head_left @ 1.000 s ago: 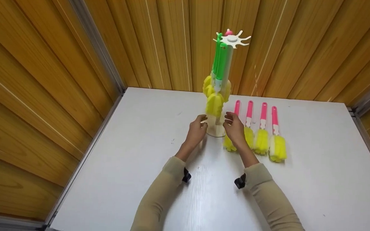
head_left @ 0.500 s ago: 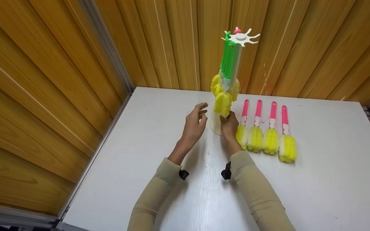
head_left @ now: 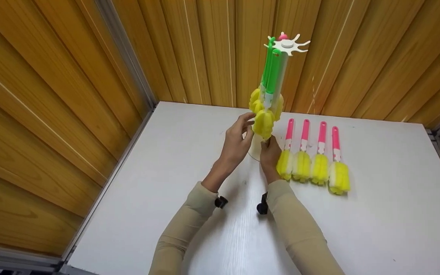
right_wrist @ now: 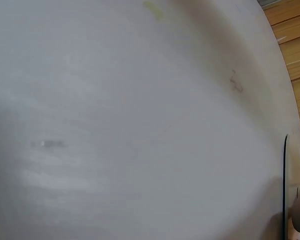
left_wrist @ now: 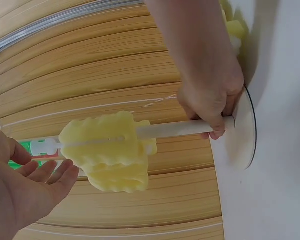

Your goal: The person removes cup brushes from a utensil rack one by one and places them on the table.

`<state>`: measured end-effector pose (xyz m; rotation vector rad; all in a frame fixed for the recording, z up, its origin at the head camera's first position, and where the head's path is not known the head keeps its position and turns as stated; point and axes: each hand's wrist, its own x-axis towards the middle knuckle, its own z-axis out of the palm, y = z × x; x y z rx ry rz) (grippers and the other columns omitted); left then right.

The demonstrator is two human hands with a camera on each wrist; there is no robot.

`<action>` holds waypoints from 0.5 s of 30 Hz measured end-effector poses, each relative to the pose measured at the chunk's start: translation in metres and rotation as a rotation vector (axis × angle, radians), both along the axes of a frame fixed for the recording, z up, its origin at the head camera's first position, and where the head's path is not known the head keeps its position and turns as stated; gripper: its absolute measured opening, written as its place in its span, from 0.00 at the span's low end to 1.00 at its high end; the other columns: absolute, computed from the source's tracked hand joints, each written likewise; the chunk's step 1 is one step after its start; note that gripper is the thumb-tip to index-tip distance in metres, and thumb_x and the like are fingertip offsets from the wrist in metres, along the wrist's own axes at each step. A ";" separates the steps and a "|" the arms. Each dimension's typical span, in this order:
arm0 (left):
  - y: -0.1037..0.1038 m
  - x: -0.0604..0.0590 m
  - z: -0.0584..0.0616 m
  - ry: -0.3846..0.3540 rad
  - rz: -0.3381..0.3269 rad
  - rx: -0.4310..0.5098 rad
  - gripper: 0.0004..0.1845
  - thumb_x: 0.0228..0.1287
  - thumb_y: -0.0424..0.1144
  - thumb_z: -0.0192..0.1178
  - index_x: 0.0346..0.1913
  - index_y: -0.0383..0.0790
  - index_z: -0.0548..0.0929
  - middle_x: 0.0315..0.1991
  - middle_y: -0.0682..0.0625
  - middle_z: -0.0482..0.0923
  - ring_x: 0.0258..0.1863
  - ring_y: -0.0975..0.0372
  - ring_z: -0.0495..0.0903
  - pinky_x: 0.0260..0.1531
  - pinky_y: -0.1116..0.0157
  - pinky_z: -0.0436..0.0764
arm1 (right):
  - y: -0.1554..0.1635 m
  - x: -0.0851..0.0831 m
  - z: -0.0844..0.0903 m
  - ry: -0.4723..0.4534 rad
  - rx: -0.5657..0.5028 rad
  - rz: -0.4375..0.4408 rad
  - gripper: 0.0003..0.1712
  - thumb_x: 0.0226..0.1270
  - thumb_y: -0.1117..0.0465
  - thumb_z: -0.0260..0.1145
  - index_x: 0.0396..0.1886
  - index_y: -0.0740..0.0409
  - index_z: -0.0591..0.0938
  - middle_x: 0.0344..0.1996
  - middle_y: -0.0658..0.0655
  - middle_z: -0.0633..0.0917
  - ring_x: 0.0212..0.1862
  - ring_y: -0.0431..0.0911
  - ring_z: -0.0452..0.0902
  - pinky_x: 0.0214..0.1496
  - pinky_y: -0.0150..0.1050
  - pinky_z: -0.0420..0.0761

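My right hand [head_left: 269, 152] is curled round the lower pole of the brush stand [head_left: 279, 76], just above its round base [left_wrist: 247, 130]; the left wrist view shows the fingers wrapped on the pale rod [left_wrist: 180, 129] with the base flat on the tabletop [head_left: 376, 214]. My left hand [head_left: 238, 143] is up beside the hanging sponge heads [head_left: 262, 122], fingers spread and relaxed, the tips touching or nearly touching the yellow foam; I cannot tell which. It holds nothing.

The stand is upright at the back of the tabletop, near the wooden wall [head_left: 204, 49], with green-handled brushes [head_left: 271, 70] hung from the white hook ring [head_left: 288, 44] at the top. Just to its right lie four pink-handled brushes [head_left: 311, 152] in a row, sponge ends toward me, the nearest just beside my right hand.

As I judge it, the stand looks tall and top-heavy, so I would keep the right grip low and firm, press the base flat, and let the left fingers work lightly on the foam rather than push sideways.
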<state>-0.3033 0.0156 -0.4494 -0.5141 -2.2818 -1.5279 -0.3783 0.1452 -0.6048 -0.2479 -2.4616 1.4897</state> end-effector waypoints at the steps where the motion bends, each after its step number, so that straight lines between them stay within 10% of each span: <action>1: 0.001 -0.002 0.001 0.002 -0.004 0.008 0.19 0.78 0.28 0.48 0.67 0.34 0.73 0.65 0.44 0.76 0.60 0.56 0.81 0.61 0.65 0.77 | 0.000 0.000 -0.001 -0.003 0.017 0.002 0.16 0.82 0.60 0.55 0.62 0.63 0.73 0.52 0.61 0.82 0.53 0.52 0.74 0.66 0.46 0.74; 15: 0.023 -0.025 0.030 0.051 0.013 -0.002 0.21 0.78 0.34 0.55 0.69 0.36 0.70 0.64 0.41 0.74 0.63 0.53 0.77 0.61 0.65 0.77 | 0.004 0.003 -0.008 -0.020 0.062 0.045 0.22 0.81 0.58 0.56 0.70 0.55 0.69 0.58 0.57 0.80 0.58 0.50 0.75 0.68 0.45 0.73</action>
